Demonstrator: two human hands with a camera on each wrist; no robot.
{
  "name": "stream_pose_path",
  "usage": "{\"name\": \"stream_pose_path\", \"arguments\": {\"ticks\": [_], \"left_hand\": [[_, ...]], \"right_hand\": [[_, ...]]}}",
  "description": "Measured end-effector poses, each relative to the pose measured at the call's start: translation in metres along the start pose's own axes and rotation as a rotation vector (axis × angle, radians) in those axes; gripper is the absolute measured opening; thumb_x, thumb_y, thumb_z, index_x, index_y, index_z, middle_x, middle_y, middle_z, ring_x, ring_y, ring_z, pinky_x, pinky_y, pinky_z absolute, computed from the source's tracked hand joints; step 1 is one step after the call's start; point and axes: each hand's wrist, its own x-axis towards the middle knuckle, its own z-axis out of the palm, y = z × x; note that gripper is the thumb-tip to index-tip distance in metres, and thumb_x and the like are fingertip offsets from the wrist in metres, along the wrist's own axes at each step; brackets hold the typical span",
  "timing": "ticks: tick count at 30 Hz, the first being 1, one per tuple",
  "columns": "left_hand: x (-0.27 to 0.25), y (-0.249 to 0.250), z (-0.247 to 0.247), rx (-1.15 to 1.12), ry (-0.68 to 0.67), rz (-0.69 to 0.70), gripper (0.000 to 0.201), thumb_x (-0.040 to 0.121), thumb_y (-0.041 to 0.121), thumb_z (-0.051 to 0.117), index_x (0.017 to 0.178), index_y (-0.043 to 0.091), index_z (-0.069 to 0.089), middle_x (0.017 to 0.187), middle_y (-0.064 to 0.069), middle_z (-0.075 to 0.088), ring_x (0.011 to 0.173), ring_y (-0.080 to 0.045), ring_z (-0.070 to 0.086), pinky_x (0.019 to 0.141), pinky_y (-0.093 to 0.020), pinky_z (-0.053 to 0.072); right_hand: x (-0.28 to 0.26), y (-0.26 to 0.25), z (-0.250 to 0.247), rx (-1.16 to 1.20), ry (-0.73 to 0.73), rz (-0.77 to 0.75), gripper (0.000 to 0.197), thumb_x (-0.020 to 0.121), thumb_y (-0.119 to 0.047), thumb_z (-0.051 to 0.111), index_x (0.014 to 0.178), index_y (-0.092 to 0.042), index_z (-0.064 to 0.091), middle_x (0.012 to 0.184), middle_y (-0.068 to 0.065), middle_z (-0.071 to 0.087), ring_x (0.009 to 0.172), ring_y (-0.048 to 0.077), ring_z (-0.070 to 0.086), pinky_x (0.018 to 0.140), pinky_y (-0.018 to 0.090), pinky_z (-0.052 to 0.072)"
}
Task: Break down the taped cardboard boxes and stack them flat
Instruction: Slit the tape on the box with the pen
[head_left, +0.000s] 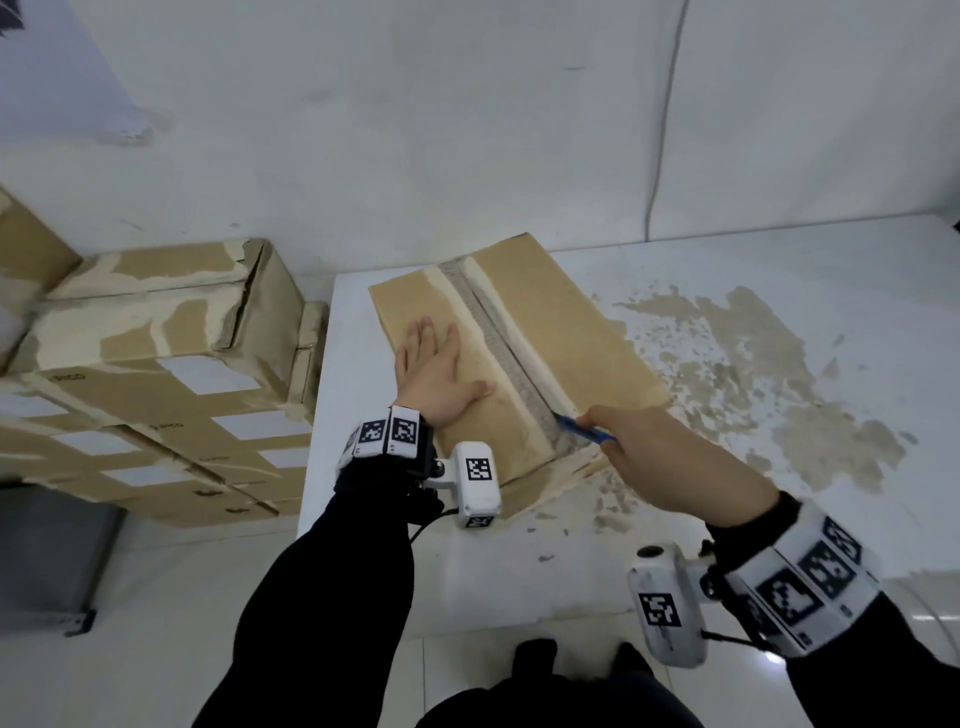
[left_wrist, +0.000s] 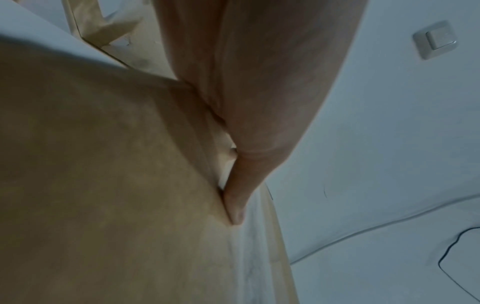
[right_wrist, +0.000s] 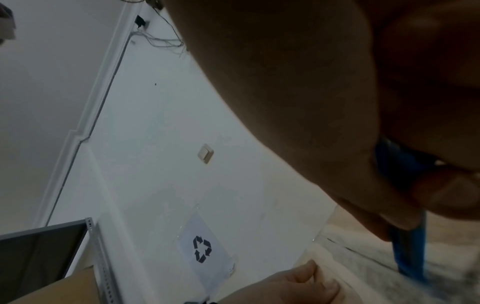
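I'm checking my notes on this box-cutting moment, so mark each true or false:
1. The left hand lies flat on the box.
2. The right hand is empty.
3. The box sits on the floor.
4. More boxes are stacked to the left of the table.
1. True: the left hand presses flat on the box.
2. False: the right hand grips a blue cutter, its tip at the near end of the taped seam.
3. False: it rests on the white table.
4. True: stacked boxes stand there.
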Motion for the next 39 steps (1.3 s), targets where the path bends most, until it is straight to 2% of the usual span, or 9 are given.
{"name": "stream_pose_path", "arguments": {"ticks": [8,11,14,17,19,24,32,35,39], "left_hand": [[-0.005,0.008,-0.006,0.030,-0.036,-0.023,0.089,0.090,0.049,0.054,0.154,0.021,-0.001,0.157,-0.014,-0.022,0.144,-0.026,-0.024,0.115,-0.043,-0.013],[-0.016,0.012,-0.007,-0.015,0.030,0.123,0.058,0.092,0.036,0.056,0.146,0.034,0.033,0.160,-0.014,-0.001,0.147,-0.027,-0.012,0.117,-0.046,-0.007],[-0.034,0.029,-0.005,0.043,-0.032,0.394,0.035,0.092,0.023,0.058,0.126,0.031,0.058,0.152,-0.009,0.031,0.144,-0.022,0.018,0.116,-0.036,0.013],[-0.045,0.050,-0.005,0.239,-0.126,0.477,0.042,0.086,0.029,0.063,0.128,0.032,0.055,0.129,-0.004,0.043,0.124,-0.023,0.037,0.104,-0.037,0.033],[-0.044,0.060,-0.012,0.351,-0.191,0.496,0.047,0.080,0.036,0.068,0.125,0.035,0.053,0.118,-0.001,0.042,0.113,-0.019,0.038,0.097,-0.038,0.037],[-0.041,0.081,-0.022,0.577,-0.393,0.501,0.063,0.066,0.046,0.080,0.120,0.033,0.051,0.121,0.002,0.039,0.112,-0.014,0.037,0.095,-0.036,0.040],[-0.036,0.099,-0.028,1.005,-0.433,0.627,0.083,0.061,0.050,0.082,0.132,0.032,0.042,0.123,0.000,0.040,0.109,-0.019,0.039,0.094,-0.029,0.034],[-0.036,0.105,-0.026,1.013,-0.408,0.632,0.080,0.059,0.045,0.085,0.125,0.024,0.044,0.119,-0.002,0.039,0.106,-0.019,0.036,0.082,-0.027,0.033],[-0.038,0.102,-0.025,0.969,-0.371,0.627,0.079,0.057,0.041,0.086,0.120,0.022,0.041,0.118,-0.002,0.039,0.104,-0.017,0.034,0.074,-0.029,0.037]], "right_hand": [[-0.040,0.016,0.026,0.108,0.089,0.010,0.028,0.099,-0.004,0.035,0.123,-0.008,0.049,0.063,-0.001,0.035,0.047,0.010,0.024,0.048,0.017,0.033],[-0.046,0.026,0.040,0.302,0.154,-0.029,0.030,0.101,-0.009,0.037,0.127,-0.017,0.049,0.060,-0.003,0.039,0.043,0.010,0.038,0.046,0.017,0.033],[-0.049,0.037,0.051,0.501,0.153,-0.035,0.036,0.102,-0.018,0.037,0.135,-0.029,0.044,0.066,0.002,0.051,0.044,0.005,0.041,0.047,0.017,0.033],[-0.046,0.044,0.056,0.611,0.175,-0.019,0.036,0.101,-0.018,0.038,0.136,-0.027,0.045,0.077,0.003,0.060,0.046,-0.004,0.046,0.048,0.012,0.036],[-0.044,0.044,0.056,0.652,0.183,-0.013,0.035,0.101,-0.016,0.039,0.134,-0.025,0.048,0.077,0.003,0.061,0.044,-0.006,0.046,0.045,0.011,0.035],[-0.041,0.052,0.057,0.707,0.173,-0.015,0.035,0.101,-0.016,0.039,0.133,-0.025,0.050,0.074,0.005,0.059,0.043,0.002,0.042,0.045,0.014,0.035],[-0.037,0.060,0.058,0.727,0.163,-0.032,0.035,0.100,-0.015,0.040,0.132,-0.023,0.051,0.073,0.004,0.059,0.046,0.006,0.039,0.042,0.014,0.033],[-0.036,0.061,0.061,0.838,0.143,-0.010,0.035,0.100,-0.014,0.040,0.132,-0.021,0.052,0.070,0.004,0.055,0.038,0.003,0.040,0.039,0.013,0.029],[-0.035,0.059,0.064,1.088,0.093,0.029,0.035,0.100,-0.012,0.039,0.131,-0.021,0.053,0.064,0.003,0.047,0.038,0.006,0.027,0.039,0.021,0.025]]}}
